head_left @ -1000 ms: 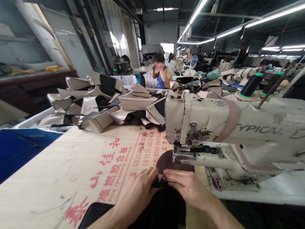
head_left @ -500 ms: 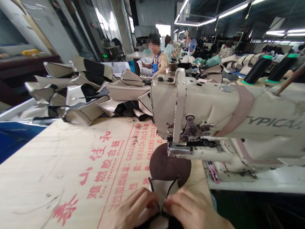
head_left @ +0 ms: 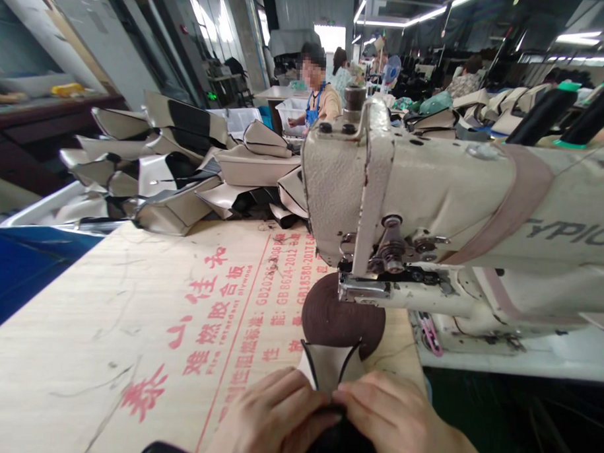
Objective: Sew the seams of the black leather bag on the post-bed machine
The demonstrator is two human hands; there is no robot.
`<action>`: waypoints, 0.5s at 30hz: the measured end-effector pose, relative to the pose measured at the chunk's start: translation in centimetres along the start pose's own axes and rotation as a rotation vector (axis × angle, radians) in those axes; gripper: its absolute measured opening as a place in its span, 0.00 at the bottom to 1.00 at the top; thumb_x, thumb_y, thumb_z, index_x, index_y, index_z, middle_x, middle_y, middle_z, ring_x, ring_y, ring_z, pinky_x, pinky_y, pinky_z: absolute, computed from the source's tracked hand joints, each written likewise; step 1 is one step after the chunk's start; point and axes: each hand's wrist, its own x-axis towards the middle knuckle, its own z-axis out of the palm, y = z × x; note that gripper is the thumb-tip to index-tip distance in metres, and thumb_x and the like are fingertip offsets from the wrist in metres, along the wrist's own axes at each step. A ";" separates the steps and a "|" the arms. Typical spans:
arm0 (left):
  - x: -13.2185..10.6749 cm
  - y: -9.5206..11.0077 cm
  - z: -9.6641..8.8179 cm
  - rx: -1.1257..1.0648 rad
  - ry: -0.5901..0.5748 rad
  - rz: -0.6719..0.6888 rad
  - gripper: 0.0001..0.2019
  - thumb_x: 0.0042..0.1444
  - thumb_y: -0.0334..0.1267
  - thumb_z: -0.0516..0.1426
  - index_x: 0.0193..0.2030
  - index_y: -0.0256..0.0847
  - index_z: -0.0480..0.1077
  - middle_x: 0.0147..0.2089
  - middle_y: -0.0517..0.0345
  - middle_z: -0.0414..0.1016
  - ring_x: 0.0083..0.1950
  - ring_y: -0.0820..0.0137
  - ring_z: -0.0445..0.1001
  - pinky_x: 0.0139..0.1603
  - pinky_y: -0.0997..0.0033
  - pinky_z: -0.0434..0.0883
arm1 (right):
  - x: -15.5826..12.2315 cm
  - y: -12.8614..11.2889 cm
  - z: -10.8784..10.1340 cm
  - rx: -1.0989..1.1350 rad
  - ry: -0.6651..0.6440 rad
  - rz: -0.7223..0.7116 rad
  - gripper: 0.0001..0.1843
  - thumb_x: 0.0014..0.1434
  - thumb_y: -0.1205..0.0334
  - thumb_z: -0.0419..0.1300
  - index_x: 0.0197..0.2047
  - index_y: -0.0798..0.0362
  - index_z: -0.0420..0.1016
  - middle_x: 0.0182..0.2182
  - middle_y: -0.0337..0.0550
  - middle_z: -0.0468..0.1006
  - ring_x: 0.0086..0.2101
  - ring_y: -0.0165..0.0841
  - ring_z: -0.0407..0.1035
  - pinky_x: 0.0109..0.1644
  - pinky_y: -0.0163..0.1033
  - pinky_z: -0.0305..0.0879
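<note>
Both of my hands meet at the bottom edge of the head view. My left hand [head_left: 270, 417] and my right hand [head_left: 399, 421] have their fingers closed, pinching a beige leather piece with black trim [head_left: 331, 366] between them. The piece lies on the plywood table [head_left: 130, 326], its far end reaching a round dark brown pad [head_left: 341, 317]. That pad sits under the needle head of a cream sewing machine [head_left: 432, 191]. Dark material [head_left: 338, 446] lies under my wrists.
A heap of beige and black cut leather pieces [head_left: 185, 169] lies at the table's far end. Blue fabric [head_left: 18, 269] hangs at the left. Black thread cones [head_left: 543, 116] stand behind the machine. A person in a blue apron [head_left: 319, 95] works at a table beyond.
My hands drew back from the machine's foot toward me with the beige piece. The camera moved closer to the machine head.
</note>
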 end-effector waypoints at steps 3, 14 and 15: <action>1.3 -0.1 0.4 -0.156 -0.044 -0.286 0.14 0.59 0.41 0.49 0.25 0.40 0.66 0.25 0.63 0.67 0.27 0.76 0.65 0.27 0.79 0.62 | -0.2 0.3 0.6 0.052 0.008 0.043 0.15 0.63 0.70 0.42 0.44 0.58 0.69 0.35 0.47 0.74 0.33 0.34 0.66 0.34 0.39 0.66; 2.6 -2.0 1.5 -0.366 -0.116 -0.454 0.15 0.55 0.44 0.50 0.27 0.36 0.68 0.24 0.64 0.64 0.27 0.75 0.61 0.26 0.77 0.56 | 0.3 0.0 1.3 0.033 0.098 0.183 0.10 0.64 0.66 0.48 0.49 0.53 0.63 0.39 0.44 0.70 0.39 0.32 0.66 0.42 0.37 0.65; 2.8 -2.1 1.6 -0.368 -0.112 -0.457 0.14 0.54 0.44 0.51 0.26 0.36 0.68 0.23 0.64 0.63 0.27 0.75 0.60 0.26 0.77 0.56 | 0.4 -0.1 1.1 0.020 0.055 0.173 0.10 0.64 0.68 0.47 0.48 0.53 0.63 0.39 0.44 0.70 0.39 0.32 0.66 0.43 0.38 0.65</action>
